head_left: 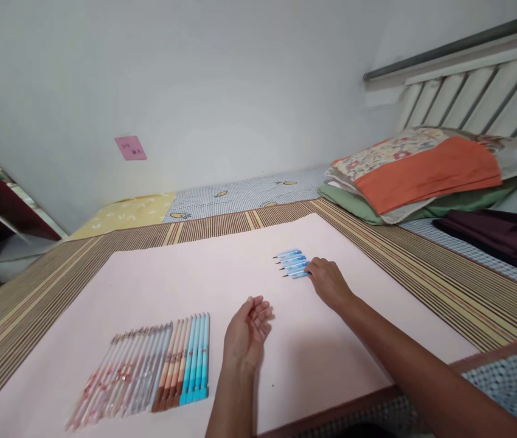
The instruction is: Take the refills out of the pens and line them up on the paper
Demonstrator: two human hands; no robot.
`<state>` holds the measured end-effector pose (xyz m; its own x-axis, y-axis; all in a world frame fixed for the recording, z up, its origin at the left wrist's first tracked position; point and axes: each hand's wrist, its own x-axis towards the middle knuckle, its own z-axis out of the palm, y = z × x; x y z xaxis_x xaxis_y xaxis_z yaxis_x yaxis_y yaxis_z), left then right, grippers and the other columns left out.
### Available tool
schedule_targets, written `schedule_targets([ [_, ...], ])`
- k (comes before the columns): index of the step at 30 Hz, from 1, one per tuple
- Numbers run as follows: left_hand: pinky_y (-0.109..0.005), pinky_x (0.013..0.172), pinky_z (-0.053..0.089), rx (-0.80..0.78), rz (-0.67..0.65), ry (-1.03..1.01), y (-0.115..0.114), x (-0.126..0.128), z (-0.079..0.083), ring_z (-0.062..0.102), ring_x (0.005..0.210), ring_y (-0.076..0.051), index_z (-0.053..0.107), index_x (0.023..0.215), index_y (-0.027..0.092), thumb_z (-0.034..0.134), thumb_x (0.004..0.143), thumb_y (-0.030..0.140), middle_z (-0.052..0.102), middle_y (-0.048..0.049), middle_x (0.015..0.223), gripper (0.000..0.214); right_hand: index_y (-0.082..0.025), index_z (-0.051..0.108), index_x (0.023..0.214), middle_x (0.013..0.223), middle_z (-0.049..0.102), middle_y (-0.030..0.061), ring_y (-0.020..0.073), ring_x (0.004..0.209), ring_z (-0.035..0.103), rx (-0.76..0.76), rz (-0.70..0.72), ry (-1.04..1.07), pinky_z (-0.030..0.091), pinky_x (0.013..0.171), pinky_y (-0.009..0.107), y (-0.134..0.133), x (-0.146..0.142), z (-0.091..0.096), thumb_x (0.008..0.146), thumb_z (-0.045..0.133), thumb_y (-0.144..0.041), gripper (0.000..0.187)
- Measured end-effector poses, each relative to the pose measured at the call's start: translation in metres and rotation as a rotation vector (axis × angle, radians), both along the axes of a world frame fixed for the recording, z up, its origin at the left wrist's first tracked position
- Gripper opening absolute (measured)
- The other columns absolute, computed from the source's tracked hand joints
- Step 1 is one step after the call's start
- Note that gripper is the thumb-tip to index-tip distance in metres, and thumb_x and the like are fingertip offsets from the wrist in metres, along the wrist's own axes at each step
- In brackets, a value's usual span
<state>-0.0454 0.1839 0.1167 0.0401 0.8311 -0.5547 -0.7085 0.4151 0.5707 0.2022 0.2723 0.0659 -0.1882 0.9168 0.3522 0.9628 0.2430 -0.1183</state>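
Observation:
My right hand [326, 280] is closed, its fingertips pinching the end of one blue pen [300, 275] at the near side of a small group. The other short blue-and-white pens [289, 253] lie side by side, dark tips pointing left. My left hand [250, 325] is held above the sheet, palm turned inward, fingers loosely bent and nothing in it. To its left, a close row of pens lies on the pale pink sheet [222, 267]: light blue pens [197, 359], brown-and-peach pens [173, 371], and grey and pinkish clear pens [124, 374].
The sheet lies on a striped mat [377, 255] over a bed. Folded bedding with an orange band [432, 173] is stacked at the far right beside a slatted headboard [482, 97]. Dark maroon cloth [500, 240] lies nearby. A pink note [131, 148] is on the wall.

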Motion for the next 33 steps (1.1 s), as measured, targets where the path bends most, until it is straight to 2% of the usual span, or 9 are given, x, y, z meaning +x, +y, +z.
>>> schedule_targets([
  [9, -0.019, 0.047, 0.051, 0.006, -0.006, -0.008, -0.0019, 0.0002, -0.0002, 0.069, 0.056, -0.012, 0.068, 0.094, 0.008, 0.056, 0.102, 0.021, 0.074, -0.007, 0.077, 0.019, -0.017, 0.071, 0.095, 0.099, 0.068, 0.0082, 0.0222, 0.093, 0.058, 0.031, -0.006, -0.042, 0.031, 0.083, 0.034, 0.0025, -0.0028, 0.0025, 0.099, 0.048, -0.01, 0.024],
  [26, -0.019, 0.048, 0.05, 0.014, -0.01, -0.026, -0.0016, 0.0012, 0.0023, 0.068, 0.057, -0.012, 0.068, 0.092, 0.008, 0.054, 0.102, 0.02, 0.073, -0.0074, 0.076, 0.021, -0.017, 0.069, 0.093, 0.098, 0.068, 0.0093, 0.023, 0.09, 0.057, 0.085, -0.002, -0.065, 0.031, 0.082, 0.036, 0.0044, -0.0041, -0.0038, 0.1, 0.047, -0.011, 0.023],
  [33, -0.019, 0.047, 0.05, 0.011, -0.004, -0.022, -0.0022, 0.0013, 0.0033, 0.068, 0.056, -0.012, 0.068, 0.092, 0.008, 0.054, 0.101, 0.02, 0.073, -0.0074, 0.076, 0.02, -0.017, 0.069, 0.098, 0.1, 0.069, 0.0107, 0.025, 0.092, 0.06, 0.113, 0.021, 0.051, 0.037, 0.083, 0.038, 0.0008, -0.0002, -0.0027, 0.094, 0.048, -0.009, 0.022],
])
